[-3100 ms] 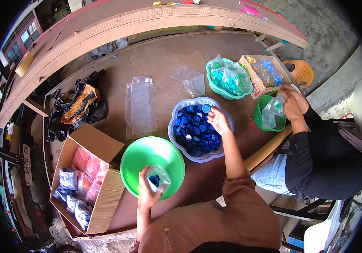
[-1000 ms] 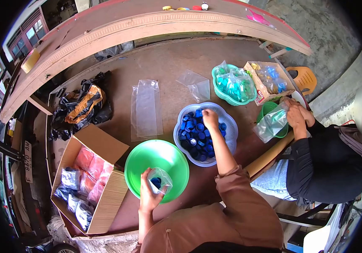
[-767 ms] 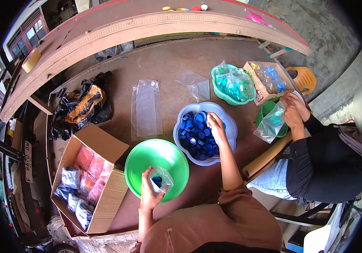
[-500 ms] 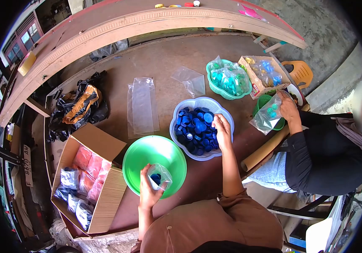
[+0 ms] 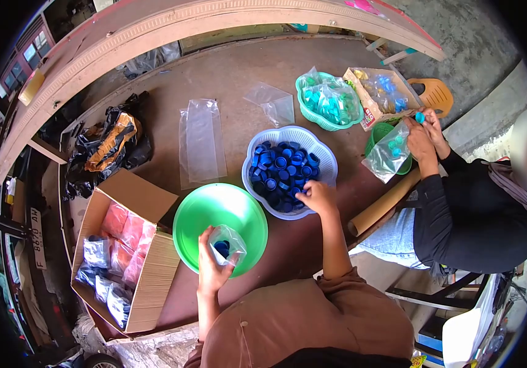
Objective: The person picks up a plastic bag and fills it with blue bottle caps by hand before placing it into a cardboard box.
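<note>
In my left hand (image 5: 213, 270) is a clear plastic bag (image 5: 234, 244), its mouth held open above the green bowl (image 5: 183, 224). A few dark blue bottle caps (image 5: 221, 248) lie inside the bag. My right hand (image 5: 320, 199) is at the near right rim of a light blue basket (image 5: 326, 156) heaped with blue bottle caps (image 5: 280, 167). Its fingers are pinched together at the caps, and what is between the fingertips is too small to make out.
Left stands a cardboard box (image 5: 159, 257) of filled bags; behind it lies a black plastic bag (image 5: 137, 144). Flat clear bags (image 5: 202, 144) lie beyond the bowl. A turquoise basket (image 5: 331, 126) and small carton (image 5: 367, 116) hold bagged caps. At right, a co-worker (image 5: 465, 214) handles a bag.
My right hand has shifted toward the basket's near rim. The co-worker's second hand has come into view with a turquoise cap. The whole view has shifted slightly.
</note>
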